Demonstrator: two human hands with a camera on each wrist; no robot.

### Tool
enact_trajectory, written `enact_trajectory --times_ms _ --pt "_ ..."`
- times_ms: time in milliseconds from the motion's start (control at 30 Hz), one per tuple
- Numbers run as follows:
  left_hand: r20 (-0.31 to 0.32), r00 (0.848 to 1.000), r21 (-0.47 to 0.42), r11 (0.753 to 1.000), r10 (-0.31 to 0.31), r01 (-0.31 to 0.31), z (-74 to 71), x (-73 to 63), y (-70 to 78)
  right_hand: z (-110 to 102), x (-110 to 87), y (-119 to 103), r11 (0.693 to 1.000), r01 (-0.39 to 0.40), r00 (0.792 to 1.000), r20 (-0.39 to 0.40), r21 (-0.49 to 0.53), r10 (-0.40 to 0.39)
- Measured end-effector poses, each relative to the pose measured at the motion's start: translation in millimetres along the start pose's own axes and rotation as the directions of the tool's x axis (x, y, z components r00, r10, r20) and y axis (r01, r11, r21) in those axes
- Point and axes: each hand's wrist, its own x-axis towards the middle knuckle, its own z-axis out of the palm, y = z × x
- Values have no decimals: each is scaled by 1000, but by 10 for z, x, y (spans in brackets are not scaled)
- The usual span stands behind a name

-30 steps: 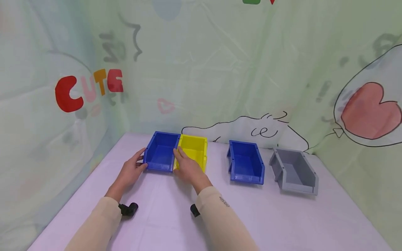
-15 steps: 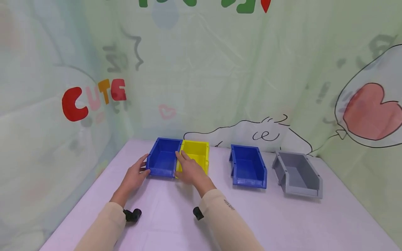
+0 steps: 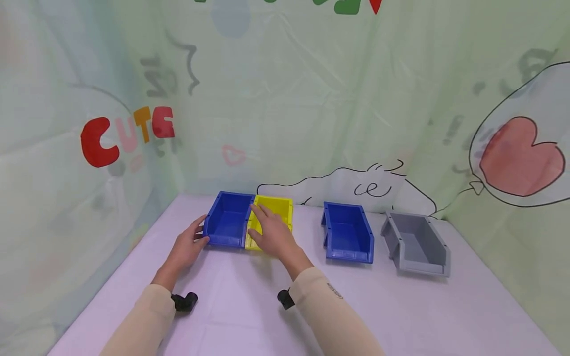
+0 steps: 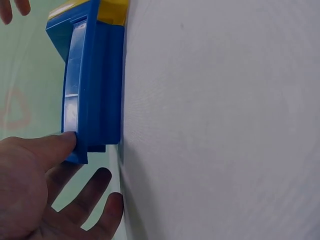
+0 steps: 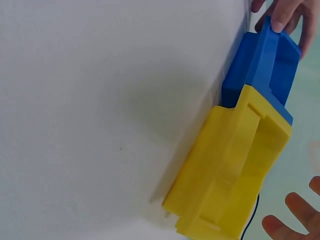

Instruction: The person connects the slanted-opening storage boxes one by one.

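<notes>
A blue storage bin (image 3: 229, 222) stands at the back left of the table, side by side with a yellow storage bin (image 3: 271, 203). My left hand (image 3: 187, 245) holds the blue bin at its front left corner. In the left wrist view the thumb (image 4: 62, 145) lies on the front lip, and the lower fingers spread apart below the corner. Over the yellow bin hovers my right hand (image 3: 273, 235), fingers spread and nothing in its grasp. Seen from the right wrist, its fingertips (image 5: 297, 207) show apart from the yellow wall.
To the right stand a second blue bin (image 3: 347, 232) and a grey bin (image 3: 418, 244), with a gap between them. A printed curtain (image 3: 311, 109) rises right behind the row. White cloth (image 3: 240, 306) covers the table.
My right hand has come off the seam between the blue and yellow bins and shifted slightly right, thumb lifted. The left hand stays at the blue bin's corner. The head view tilted slightly.
</notes>
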Motion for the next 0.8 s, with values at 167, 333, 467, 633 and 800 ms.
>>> enact_trajectory --times_ms 167,333,467,633,800 --pt "-3 1000 -9 1000 -5 5 -10 1 17 -58 -55 -6 1000 -8 996 -86 22 9" --pt "-2 1000 -16 1000 3 -3 -1 -11 4 -144 -122 5 1000 -25 995 -101 -1 25" --pt "12 1000 -6 1000 -13 13 14 -9 3 -214 -180 53 999 -47 993 -113 -16 45" --pt "20 999 -1 999 -37 37 -5 -16 22 -305 -244 110 998 -66 989 -133 -23 62" --pt "22 999 -6 1000 -28 28 -12 -18 28 -373 -302 196 995 -92 985 -148 -27 87"
